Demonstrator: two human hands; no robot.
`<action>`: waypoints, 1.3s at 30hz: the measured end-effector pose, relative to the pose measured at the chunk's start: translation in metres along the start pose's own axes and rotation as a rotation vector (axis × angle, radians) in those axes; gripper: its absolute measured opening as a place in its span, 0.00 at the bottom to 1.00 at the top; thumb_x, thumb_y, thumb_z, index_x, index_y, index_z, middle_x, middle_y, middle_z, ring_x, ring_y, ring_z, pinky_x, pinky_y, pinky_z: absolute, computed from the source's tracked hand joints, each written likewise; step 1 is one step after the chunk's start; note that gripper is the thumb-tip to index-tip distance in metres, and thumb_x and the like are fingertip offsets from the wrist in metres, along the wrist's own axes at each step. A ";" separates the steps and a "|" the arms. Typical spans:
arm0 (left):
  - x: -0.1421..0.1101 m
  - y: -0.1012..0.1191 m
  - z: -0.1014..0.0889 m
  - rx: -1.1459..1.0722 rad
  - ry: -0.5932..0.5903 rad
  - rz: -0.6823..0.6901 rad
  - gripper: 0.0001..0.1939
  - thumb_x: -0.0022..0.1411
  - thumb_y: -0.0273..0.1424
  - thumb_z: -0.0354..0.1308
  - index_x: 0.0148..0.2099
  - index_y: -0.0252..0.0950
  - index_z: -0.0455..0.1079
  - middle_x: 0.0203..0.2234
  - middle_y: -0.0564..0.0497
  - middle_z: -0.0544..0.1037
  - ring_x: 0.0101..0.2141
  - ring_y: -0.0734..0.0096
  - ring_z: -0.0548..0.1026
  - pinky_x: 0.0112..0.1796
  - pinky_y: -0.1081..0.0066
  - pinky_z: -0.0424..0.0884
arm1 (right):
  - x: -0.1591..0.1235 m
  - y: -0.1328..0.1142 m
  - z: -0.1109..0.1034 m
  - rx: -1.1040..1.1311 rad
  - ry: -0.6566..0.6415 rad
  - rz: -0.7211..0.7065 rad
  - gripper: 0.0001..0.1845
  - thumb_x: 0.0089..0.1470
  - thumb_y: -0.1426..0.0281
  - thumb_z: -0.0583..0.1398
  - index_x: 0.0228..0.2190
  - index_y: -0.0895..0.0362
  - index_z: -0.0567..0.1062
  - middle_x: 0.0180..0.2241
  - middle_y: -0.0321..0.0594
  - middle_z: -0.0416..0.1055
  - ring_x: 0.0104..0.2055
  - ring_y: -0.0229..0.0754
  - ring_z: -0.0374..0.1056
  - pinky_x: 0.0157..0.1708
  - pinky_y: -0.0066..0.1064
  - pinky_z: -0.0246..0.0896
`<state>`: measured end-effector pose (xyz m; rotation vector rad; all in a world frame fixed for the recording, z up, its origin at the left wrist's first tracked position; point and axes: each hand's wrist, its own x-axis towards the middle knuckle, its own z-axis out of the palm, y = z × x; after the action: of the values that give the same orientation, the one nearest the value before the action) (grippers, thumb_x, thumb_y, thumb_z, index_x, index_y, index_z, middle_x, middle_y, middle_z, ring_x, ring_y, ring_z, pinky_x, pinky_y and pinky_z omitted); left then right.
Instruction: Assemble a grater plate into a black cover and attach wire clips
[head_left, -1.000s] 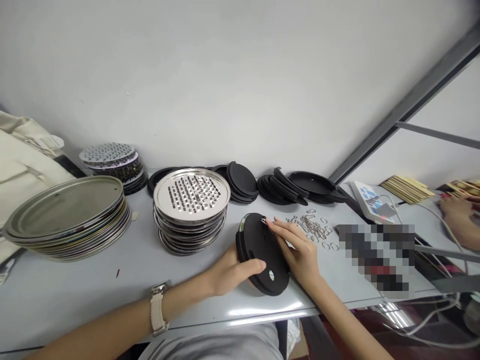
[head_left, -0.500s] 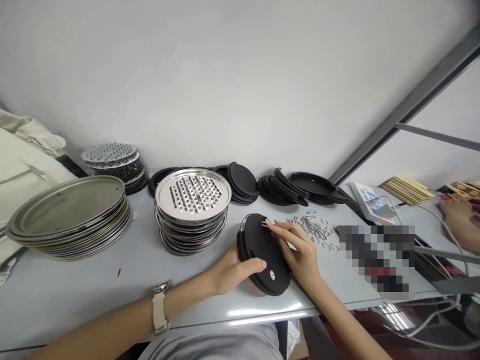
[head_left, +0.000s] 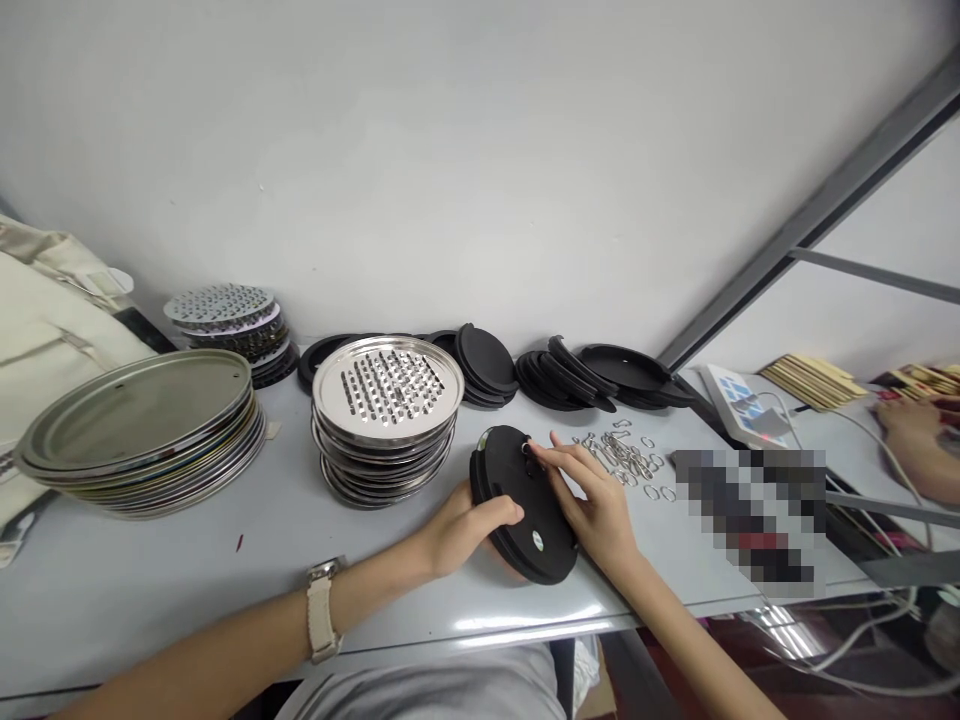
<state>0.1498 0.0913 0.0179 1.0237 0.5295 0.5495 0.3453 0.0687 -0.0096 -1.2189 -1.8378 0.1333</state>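
No readable text, brand, number or sign anywhere in frame. Small round sticker (head_left: 537, 540) on black disc (head_left: 523, 503), lower centre: too small to read. White device (head_left: 739, 403) at right has blue patches, print too small to read. Pixelated block right of centre hides whatever lies beneath.

Both hands, left hand (head_left: 454, 530) and right hand (head_left: 596, 500), hold a black disc (head_left: 525, 505).

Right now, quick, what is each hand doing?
Left hand: closed on the black disc, holding its edge.
Right hand: fingertips pressed on the disc's top; whether it pinches a ring cannot be told.
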 end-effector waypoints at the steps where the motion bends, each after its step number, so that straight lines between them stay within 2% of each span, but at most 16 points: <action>1: 0.001 0.000 0.000 0.013 -0.003 0.015 0.06 0.53 0.31 0.55 0.32 0.33 0.68 0.24 0.51 0.72 0.27 0.67 0.72 0.28 0.69 0.71 | 0.000 -0.001 0.000 -0.017 0.013 0.009 0.18 0.61 0.77 0.53 0.49 0.49 0.72 0.40 0.39 0.71 0.49 0.43 0.70 0.59 0.44 0.60; 5: 0.001 0.001 -0.001 0.094 -0.003 0.086 0.04 0.53 0.30 0.55 0.31 0.33 0.66 0.24 0.52 0.71 0.27 0.69 0.70 0.29 0.70 0.68 | -0.001 -0.003 0.001 -0.069 0.070 0.032 0.16 0.61 0.77 0.55 0.48 0.51 0.72 0.40 0.42 0.71 0.54 0.46 0.67 0.51 0.38 0.65; 11: -0.001 0.002 -0.003 0.233 0.012 0.186 0.03 0.53 0.28 0.55 0.31 0.34 0.64 0.25 0.54 0.67 0.29 0.71 0.64 0.32 0.72 0.64 | -0.001 -0.005 -0.002 -0.057 0.091 -0.002 0.15 0.60 0.77 0.56 0.46 0.51 0.73 0.40 0.41 0.71 0.51 0.46 0.68 0.49 0.37 0.64; 18: -0.003 0.006 -0.006 0.271 -0.025 0.203 0.04 0.53 0.28 0.56 0.31 0.34 0.64 0.27 0.53 0.67 0.32 0.70 0.63 0.34 0.71 0.64 | 0.003 -0.006 -0.006 0.011 0.018 0.068 0.09 0.60 0.74 0.57 0.42 0.51 0.73 0.37 0.42 0.72 0.46 0.47 0.70 0.44 0.39 0.66; 23: -0.007 0.007 -0.007 0.322 -0.042 0.208 0.02 0.54 0.28 0.55 0.30 0.34 0.66 0.30 0.51 0.69 0.37 0.66 0.65 0.41 0.69 0.65 | 0.009 -0.006 -0.011 0.110 -0.001 0.110 0.03 0.60 0.70 0.58 0.36 0.52 0.73 0.34 0.40 0.72 0.43 0.46 0.70 0.48 0.41 0.65; 30: -0.007 0.007 -0.010 0.340 -0.095 0.228 0.01 0.56 0.25 0.54 0.33 0.34 0.66 0.31 0.52 0.68 0.37 0.66 0.66 0.41 0.69 0.66 | 0.027 -0.011 -0.034 0.063 -0.181 0.165 0.06 0.58 0.66 0.60 0.36 0.52 0.76 0.33 0.38 0.75 0.36 0.42 0.71 0.38 0.33 0.66; 34: -0.008 0.008 -0.012 0.360 -0.112 0.222 0.03 0.56 0.24 0.55 0.35 0.33 0.67 0.34 0.51 0.70 0.38 0.66 0.66 0.41 0.69 0.67 | 0.039 -0.011 -0.044 0.133 -0.306 0.181 0.08 0.57 0.62 0.61 0.34 0.53 0.76 0.33 0.40 0.75 0.36 0.43 0.71 0.38 0.35 0.67; 39: -0.009 0.011 -0.015 0.365 -0.109 0.233 0.03 0.55 0.25 0.56 0.35 0.33 0.68 0.37 0.50 0.71 0.39 0.65 0.67 0.42 0.68 0.67 | 0.053 -0.008 -0.047 0.241 -0.466 0.274 0.12 0.56 0.59 0.61 0.31 0.56 0.75 0.31 0.41 0.75 0.35 0.43 0.70 0.39 0.35 0.66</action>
<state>0.1320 0.0999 0.0232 1.4674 0.4237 0.6110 0.3682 0.0889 0.0543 -1.3365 -1.9564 0.8282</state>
